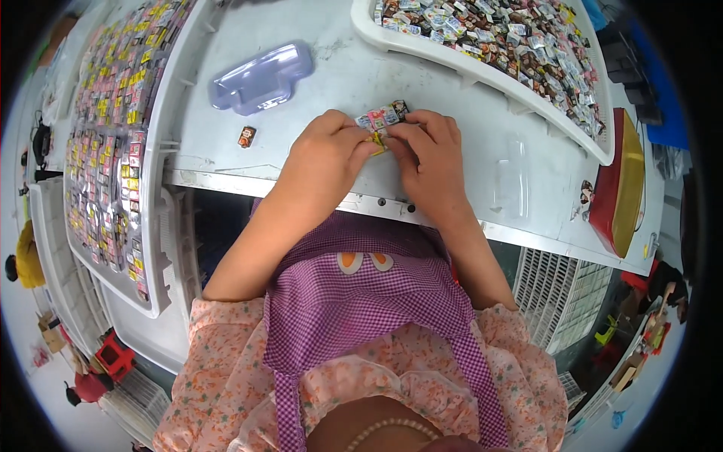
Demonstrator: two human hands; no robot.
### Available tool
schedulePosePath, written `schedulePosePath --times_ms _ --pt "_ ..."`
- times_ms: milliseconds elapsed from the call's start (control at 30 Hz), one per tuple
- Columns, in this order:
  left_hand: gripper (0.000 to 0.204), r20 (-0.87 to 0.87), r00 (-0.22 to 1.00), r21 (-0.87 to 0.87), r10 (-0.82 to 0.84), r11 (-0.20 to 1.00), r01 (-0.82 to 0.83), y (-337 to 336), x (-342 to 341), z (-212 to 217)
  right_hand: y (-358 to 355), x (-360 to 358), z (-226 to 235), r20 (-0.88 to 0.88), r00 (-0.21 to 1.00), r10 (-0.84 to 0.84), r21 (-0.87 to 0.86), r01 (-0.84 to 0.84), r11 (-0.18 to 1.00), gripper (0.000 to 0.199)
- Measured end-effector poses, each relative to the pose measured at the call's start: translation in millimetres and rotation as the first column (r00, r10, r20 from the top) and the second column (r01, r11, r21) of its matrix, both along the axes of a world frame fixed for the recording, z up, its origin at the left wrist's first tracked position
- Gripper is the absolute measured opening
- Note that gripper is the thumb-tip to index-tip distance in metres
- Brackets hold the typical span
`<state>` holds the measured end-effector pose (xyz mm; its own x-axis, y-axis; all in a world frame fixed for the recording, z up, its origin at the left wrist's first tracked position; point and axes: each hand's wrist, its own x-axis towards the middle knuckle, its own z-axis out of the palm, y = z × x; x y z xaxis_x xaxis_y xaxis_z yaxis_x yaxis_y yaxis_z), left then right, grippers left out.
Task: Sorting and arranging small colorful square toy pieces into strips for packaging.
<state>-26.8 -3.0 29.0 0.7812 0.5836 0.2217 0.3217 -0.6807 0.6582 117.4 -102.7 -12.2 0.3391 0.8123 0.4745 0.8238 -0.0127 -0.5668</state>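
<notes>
On the pale table in front of me, both hands close in on a short row of small wrapped candies (380, 117). My left hand (327, 151) pinches the near left end, where a yellow piece shows at the fingertips. From the other side my right hand (431, 151) grips the row with thumb and fingers. The wrappers are pink, white and dark; the fingers partly hide them. One loose brown candy (246, 136) lies to the left of my left hand. Beyond it rests a clear bluish plastic tray (263, 77) with a stepped outline.
At left, a white crate (169, 128) holds rows of packed candies. A large white tray (482, 68) heaped with loose candies stands at the far right. A clear plastic piece (512, 181) and a red and gold box (621, 184) are on the right. People sit farther off at left.
</notes>
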Motion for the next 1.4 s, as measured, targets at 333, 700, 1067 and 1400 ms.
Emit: schedulePosePath --times_ms 333,700,1067,1400 --pt "0.027 -0.059 0.988 0.112 -0.145 0.982 0.151 10 -12 4 -1 0 1 -0.002 1.000 -0.002 -0.017 0.002 1.000 0.018" --pt "0.026 0.024 0.999 0.181 -0.032 0.983 0.028 -1 -14 -12 0 -1 1 0.001 1.000 0.003 -0.038 -0.003 0.999 0.018" --pt "0.049 -0.148 0.987 0.323 -0.057 0.941 0.103 -11 -33 -11 -3 0 -1 -0.124 0.992 -0.037 0.023 0.041 0.999 0.020" --pt "0.060 -0.181 0.975 0.116 0.127 0.988 -0.107 7 -52 -8 -4 -6 14 0.180 0.983 -0.038 -0.020 0.042 0.999 0.030"
